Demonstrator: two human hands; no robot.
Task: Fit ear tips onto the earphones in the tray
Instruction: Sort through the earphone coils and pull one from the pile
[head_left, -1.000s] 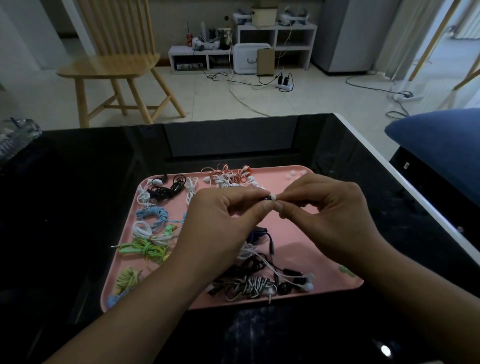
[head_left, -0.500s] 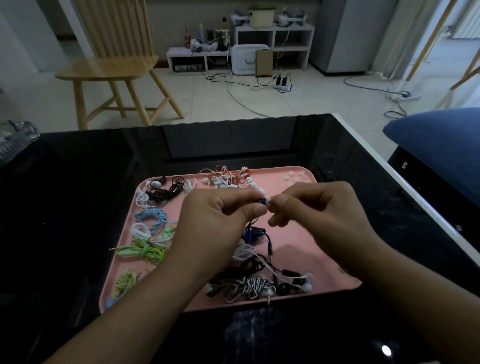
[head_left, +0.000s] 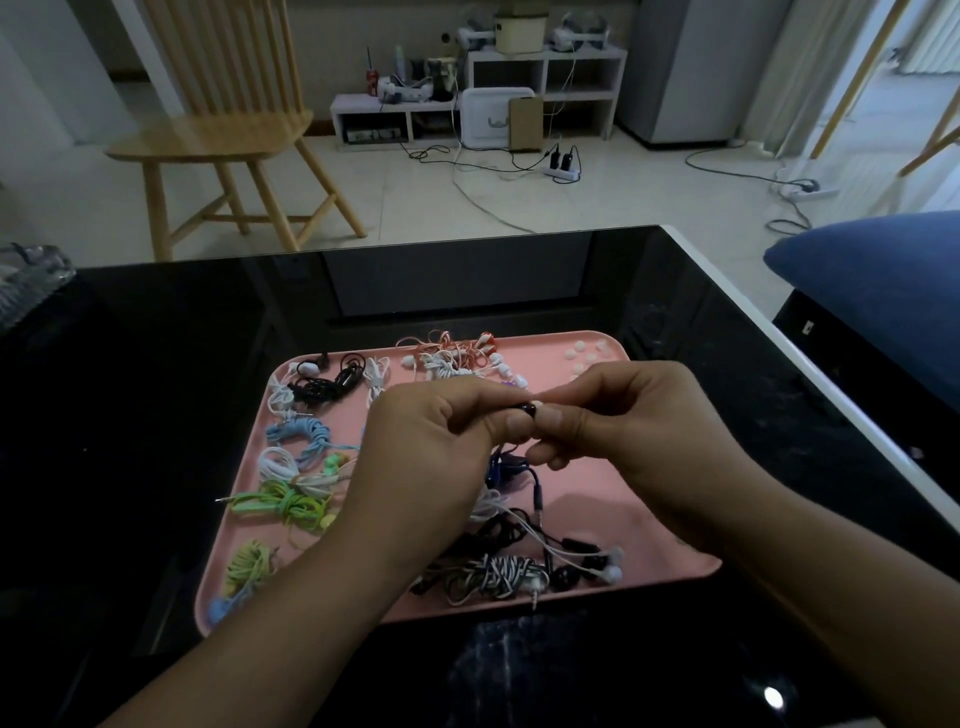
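Near edge, 6 o'clock: striped black-white earphone bundle (head_left: 493, 577), white-tipped earbuds (head_left: 613, 564) just beside it
tray (head_left: 649, 571): pink, on black table (head_left: 130, 415), coiled earphones across it
left hand (head_left: 426, 447): over tray centre, fingers curled, pinching dark earbud (head_left: 529, 410)
right hand (head_left: 639, 431): thumb and forefinger pinching white ear tip (head_left: 540, 402) against that earbud
tray 9 o'clock: green earphones (head_left: 291, 501), blue earphones (head_left: 304, 434)
tray 1 o'clock: loose ear tips (head_left: 584, 356)
12 o'clock, far: wooden chair (head_left: 218, 130)
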